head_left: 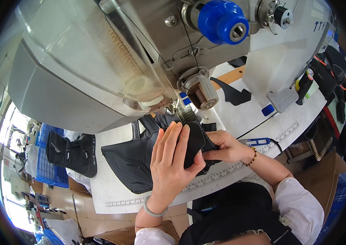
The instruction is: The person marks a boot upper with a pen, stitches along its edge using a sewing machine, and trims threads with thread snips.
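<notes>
A black boot upper with raised seam lines lies on the white table under the needle area of a sewing machine. My left hand rests on it with fingers stretched out, pressing a smooth black flap. To its right, my right hand pinches the gathered edge of the upper between thumb and fingers. The far part of the upper runs beneath the machine head, where the needle tip is hard to make out. Blue-handled thread snips lie just beyond my right wrist.
The machine's grey housing and blue knob hang close above my hands. A finished-looking black boot stands left of the table. A black scrap lies behind; a measuring tape follows the front edge. Blue crates stand left.
</notes>
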The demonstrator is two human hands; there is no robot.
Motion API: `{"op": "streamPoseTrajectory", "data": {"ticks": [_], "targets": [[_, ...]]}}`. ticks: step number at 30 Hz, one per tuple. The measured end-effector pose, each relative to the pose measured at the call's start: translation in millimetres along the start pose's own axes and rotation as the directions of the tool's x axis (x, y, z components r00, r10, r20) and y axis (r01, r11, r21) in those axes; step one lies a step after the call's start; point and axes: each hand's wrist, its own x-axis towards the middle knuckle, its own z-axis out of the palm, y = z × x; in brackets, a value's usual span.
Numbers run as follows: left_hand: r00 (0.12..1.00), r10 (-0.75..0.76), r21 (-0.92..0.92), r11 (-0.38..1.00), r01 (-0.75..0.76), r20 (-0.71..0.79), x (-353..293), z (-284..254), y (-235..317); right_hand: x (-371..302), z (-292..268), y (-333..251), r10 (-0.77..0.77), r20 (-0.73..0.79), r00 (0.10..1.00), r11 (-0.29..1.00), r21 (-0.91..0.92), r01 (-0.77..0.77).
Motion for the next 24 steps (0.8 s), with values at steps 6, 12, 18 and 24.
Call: {"op": "streamPoseTrajectory", "data": {"ticks": [6,12,18,24], "targets": [[0.999,-0.027,0.016,0.999,0.027,-0.022,0.8,-2.1,2.6,-0.8,1.4,-1.2,0.052,0.019,0.998,0.999,-0.01,-0.052],[0.999,-0.031,-0.077,0.997,0.03,-0.014,-0.6,-1.2,0.0,-3.5,1.9,-3.2,0.1,-0.004,0.995,0.994,0.037,-0.1],[0.999,-0.043,-0.008,0.999,0.043,-0.015,4.5,-2.2,7.8,-4.5,-2.3,-3.3,0.108,-0.004,0.994,0.993,0.041,-0.108],[0.999,-0.04,0.011,0.999,0.04,0.029,3.8,-5.2,2.6,-4.1,-1.7,-3.1,0.139,-0.012,0.99,0.987,0.083,-0.137]]}}
